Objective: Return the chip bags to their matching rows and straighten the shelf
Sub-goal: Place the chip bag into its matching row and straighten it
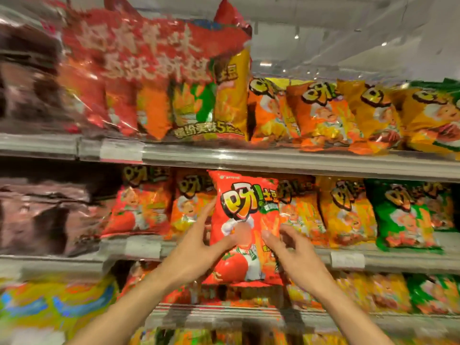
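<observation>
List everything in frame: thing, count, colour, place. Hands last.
held chip bag: one, red with tomato art, in front of the middle shelf, centre
middle shelf bags: red, orange and green rows; count blurred
top shelf bags: orange and yellow, right side; count blurred
multipack: one, large, red, top shelf left
dark brown packs: far left, top and middle shelves; count unclear
bottom shelf bags: orange and green, blurred
price tags: white, on shelf edges
left hand: one, on the held bag's left edge
right hand: one, grip on the bag's right edge
</observation>
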Tool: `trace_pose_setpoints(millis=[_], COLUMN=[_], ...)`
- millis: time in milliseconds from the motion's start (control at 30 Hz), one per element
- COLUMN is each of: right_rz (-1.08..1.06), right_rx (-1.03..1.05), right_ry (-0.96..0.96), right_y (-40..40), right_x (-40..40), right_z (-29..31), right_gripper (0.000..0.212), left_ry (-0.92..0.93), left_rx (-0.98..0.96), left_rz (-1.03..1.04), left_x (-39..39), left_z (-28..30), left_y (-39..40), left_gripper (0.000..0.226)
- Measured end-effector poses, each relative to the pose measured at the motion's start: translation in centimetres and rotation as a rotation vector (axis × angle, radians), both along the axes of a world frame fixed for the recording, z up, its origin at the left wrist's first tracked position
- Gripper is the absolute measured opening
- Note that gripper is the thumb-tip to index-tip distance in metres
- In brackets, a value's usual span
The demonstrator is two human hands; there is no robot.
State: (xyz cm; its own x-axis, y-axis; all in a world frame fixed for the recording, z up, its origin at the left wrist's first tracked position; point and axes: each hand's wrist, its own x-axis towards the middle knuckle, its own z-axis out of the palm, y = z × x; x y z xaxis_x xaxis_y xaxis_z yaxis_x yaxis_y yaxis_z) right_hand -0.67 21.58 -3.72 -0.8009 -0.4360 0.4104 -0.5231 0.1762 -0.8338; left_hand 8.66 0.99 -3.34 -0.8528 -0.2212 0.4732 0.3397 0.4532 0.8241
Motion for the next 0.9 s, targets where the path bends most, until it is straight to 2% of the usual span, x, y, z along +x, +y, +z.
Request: trace_pose_setpoints(millis=[100,200,333,467,567,700,800,900], right_rz=[0.070,0.129,0.155,-0.010,-0.170,-0.341,-0.388,-0.378], right_rx=[0.011,0.034,0.176,0.219,0.378,0.542,0.645,0.674], right_ry=[0.023,0.019,0.029,0.120,0.287,0.386,0.333,0.271], right_y=[-4.7,-8.9,-12.6,-14.7,-17.2,-21.3,-23.0,-23.3], right_x=[1.1,2.1,2.7,0.9,-0.4,-0.5,-0.8,-1.3], right_z=[-0.2,-0.4,0.3,1.4,1.5,1.5,1.3,0.8], right_gripper=[0.015,0.027,0.042,0.055,0.056,0.075,0.098,0.109], left_ry=[0.012,0.022,0.015,0.052,0.075,0.081,0.051,0.021], left_rx=[-0.016,-0.006,0.050,0.002,-0.017,-0.046,-0.022,-0.033], left_rz=[0.088,0.193,0.297,0.392,0.446,0.518,0.531,0.546], left_x=[2.4,4.3,6.6,8.2,9.3,10.5,10.8,11.3], left_z=[0.0,-0.3,-0.8,-1.0,-0.9,-0.5,-0.6,-0.8], left_y=[-3.8,-7.3,-10.9,-13.4,-14.5,-15.5,-16.2,-16.7], left_gripper=[0.075,0.079,0.083,0.076,0.071,0.074,0.078,0.084])
